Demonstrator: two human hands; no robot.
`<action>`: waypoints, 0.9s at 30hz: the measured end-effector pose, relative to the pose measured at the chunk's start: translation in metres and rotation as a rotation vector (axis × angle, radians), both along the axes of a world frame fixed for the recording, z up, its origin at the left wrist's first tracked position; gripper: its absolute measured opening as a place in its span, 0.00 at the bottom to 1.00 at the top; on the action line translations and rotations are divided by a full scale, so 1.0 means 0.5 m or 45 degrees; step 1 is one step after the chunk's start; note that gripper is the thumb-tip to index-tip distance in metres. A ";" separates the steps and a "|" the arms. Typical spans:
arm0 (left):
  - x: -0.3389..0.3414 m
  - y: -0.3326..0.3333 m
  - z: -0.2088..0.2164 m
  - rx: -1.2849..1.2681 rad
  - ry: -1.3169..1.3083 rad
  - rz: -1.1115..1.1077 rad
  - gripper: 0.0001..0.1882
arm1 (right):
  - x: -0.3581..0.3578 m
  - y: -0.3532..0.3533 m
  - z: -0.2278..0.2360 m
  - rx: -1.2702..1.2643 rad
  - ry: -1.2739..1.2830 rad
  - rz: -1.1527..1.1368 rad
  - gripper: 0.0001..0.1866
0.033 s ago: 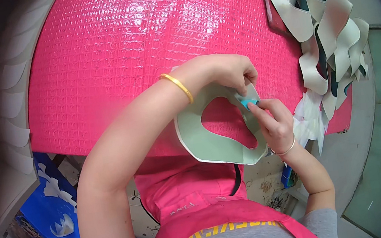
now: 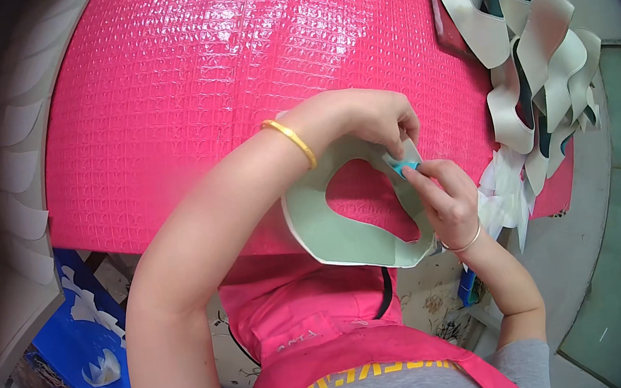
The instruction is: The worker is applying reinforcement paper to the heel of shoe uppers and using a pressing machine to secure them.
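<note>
A pale green looped piece with a cream edge (image 2: 341, 239), like a curved shoe upper, hangs over the near edge of the table, its opening facing up. My left hand (image 2: 389, 121) reaches across from the left with bent fingers, closed on the loop's far right rim. Just below it, my right hand (image 2: 449, 194) pinches a small turquoise object (image 2: 404, 168) between thumb and fingers against that same rim. Fingers partly cover the turquoise object, so its kind cannot be told. Both fingertips nearly meet there.
Glossy pink sheeting covers the table (image 2: 175, 78). Several similar cream loops with dark green insides (image 2: 548, 73) are heaped at the right, above white scraps (image 2: 504, 186). A grey rack of cream pieces (image 2: 21, 171) lines the left. Below it stands a blue stool (image 2: 84, 361) holding white scraps.
The green loop has shifted very slightly to the left, and the turquoise object has tilted a little. Both hands stay almost where they were.
</note>
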State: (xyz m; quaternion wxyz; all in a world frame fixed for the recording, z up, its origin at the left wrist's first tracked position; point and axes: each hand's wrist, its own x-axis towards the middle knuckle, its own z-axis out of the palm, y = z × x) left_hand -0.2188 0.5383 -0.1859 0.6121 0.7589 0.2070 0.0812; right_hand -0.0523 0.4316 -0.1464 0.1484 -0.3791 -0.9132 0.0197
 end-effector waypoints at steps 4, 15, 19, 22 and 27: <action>0.011 0.001 0.006 -0.050 0.122 -0.074 0.14 | -0.005 0.005 0.001 0.020 0.005 0.022 0.16; 0.018 -0.013 0.022 -0.043 0.214 0.125 0.12 | -0.004 0.016 0.006 0.085 -0.148 0.066 0.13; 0.031 -0.017 0.015 0.176 0.309 0.249 0.13 | -0.013 0.001 0.005 -0.009 -0.156 0.161 0.11; 0.028 -0.017 -0.003 0.276 0.209 0.210 0.13 | -0.024 0.001 0.002 -0.335 0.011 -0.071 0.14; 0.025 -0.013 -0.001 0.426 0.202 0.226 0.11 | -0.033 0.004 -0.011 -0.331 -0.151 0.023 0.12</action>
